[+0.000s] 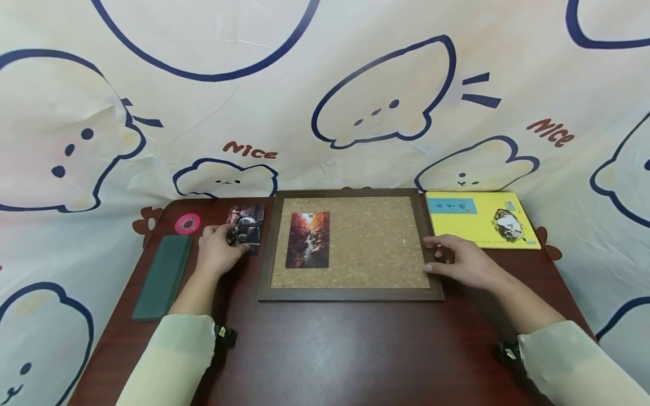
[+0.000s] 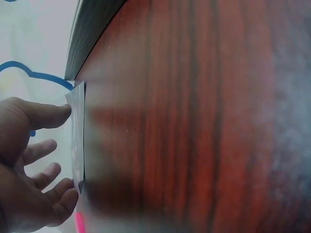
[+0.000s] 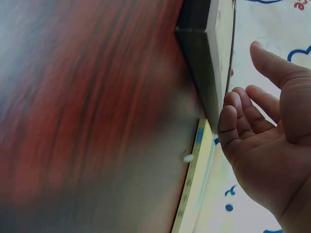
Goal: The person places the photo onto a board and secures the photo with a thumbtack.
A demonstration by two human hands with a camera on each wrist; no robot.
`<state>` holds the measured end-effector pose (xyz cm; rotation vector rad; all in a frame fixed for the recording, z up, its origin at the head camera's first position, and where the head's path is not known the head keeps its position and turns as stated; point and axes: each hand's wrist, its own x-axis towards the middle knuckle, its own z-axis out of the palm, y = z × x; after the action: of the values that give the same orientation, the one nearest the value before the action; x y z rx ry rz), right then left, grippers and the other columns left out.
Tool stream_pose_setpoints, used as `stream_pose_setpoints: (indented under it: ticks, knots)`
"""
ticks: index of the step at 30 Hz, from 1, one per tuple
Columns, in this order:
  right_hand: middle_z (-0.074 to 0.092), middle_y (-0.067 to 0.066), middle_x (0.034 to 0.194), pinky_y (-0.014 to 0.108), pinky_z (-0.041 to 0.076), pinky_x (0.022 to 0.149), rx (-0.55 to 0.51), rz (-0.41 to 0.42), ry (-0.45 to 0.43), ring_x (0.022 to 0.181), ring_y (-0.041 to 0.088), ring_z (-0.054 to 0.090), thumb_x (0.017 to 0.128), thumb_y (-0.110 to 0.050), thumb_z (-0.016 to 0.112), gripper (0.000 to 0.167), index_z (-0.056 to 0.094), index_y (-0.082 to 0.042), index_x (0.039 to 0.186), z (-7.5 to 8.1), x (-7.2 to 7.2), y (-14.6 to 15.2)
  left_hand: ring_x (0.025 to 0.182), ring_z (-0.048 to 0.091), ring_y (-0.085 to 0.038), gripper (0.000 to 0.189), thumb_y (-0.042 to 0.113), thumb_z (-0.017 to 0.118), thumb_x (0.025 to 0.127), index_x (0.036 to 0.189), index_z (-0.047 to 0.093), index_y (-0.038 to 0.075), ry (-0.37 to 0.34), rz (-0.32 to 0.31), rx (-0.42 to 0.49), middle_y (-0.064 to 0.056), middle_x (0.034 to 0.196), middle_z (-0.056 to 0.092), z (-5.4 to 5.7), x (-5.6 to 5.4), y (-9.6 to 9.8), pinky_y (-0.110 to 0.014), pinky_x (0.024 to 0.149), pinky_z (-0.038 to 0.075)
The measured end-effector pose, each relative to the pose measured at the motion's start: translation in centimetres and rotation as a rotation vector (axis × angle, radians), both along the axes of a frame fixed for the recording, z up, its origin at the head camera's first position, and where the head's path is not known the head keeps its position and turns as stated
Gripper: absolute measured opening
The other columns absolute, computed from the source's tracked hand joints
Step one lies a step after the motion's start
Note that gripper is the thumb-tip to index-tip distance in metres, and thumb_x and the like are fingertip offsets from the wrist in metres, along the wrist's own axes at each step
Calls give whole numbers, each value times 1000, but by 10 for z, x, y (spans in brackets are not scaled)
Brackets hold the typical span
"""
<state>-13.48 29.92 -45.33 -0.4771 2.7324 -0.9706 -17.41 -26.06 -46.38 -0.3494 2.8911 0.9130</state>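
Observation:
My left hand [image 1: 217, 248] is at a dark photo card [image 1: 252, 216] on the table, left of a framed cork board [image 1: 376, 242]. In the left wrist view, thumb and fingers hold the card [image 2: 77, 136] by opposite edges; its corners bend up slightly. Part of its picture is hidden by the hand. A second photo card, an autumn stream scene [image 1: 308, 239], lies on the left part of the cork. My right hand [image 1: 464, 262] is at the board's right frame edge, fingers loosely bent and thumb apart, gripping nothing; whether the fingertips touch the frame I cannot tell.
A green oblong case [image 1: 162, 276] lies at the left table edge, with a pink ring-shaped roll [image 1: 188, 224] behind it. At the back right is a yellow book [image 1: 472, 225], partly behind my right hand. A patterned cloth [image 1: 355, 101] hangs behind the dark wooden table [image 1: 330, 349].

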Motion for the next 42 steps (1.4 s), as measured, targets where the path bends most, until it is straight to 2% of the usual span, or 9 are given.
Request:
stream_pose_setpoints:
  ticks: [10, 22, 29, 36, 42]
  knots:
    - [68, 7, 125, 31, 49, 73, 38, -75, -2, 97, 21, 59, 93, -42, 79, 62, 61, -9, 142, -4, 14, 33, 135, 28, -52, 81, 23, 79, 88, 156, 41, 1, -20, 36, -4, -33, 152, 25, -1, -3, 1, -66, 107, 38]
    - [64, 10, 115, 37, 44, 73, 128, -111, 47, 88, 21, 52, 93, -34, 80, 58, 62, -4, 139, -16, 24, 56, 133, 32, -56, 90, 29, 82, 86, 159, 35, 2, -72, 52, -42, -39, 151, 33, -3, -5, -1, -68, 108, 35]
    - [64, 11, 113, 38, 44, 73, 154, -121, 72, 86, 22, 52, 93, -21, 79, 49, 64, -3, 136, -22, 23, 59, 130, 33, -54, 91, 28, 83, 86, 158, 36, 1, -58, 55, -17, -37, 147, 40, -6, -4, -4, -67, 106, 36]
    - [66, 13, 115, 38, 47, 70, 176, -114, 107, 83, 19, 56, 95, -10, 72, 36, 69, -5, 131, -25, 19, 59, 129, 35, -55, 86, 26, 82, 87, 157, 39, 1, -60, 55, -30, -38, 146, 41, -6, -3, -9, -68, 106, 37]
    - [67, 13, 113, 42, 49, 72, 190, -113, 123, 87, 24, 60, 97, -9, 70, 27, 73, -6, 123, -25, 18, 56, 131, 44, -54, 79, 23, 81, 88, 154, 45, -1, -4, 13, -54, -36, 144, 48, -4, 0, -12, -64, 110, 36]
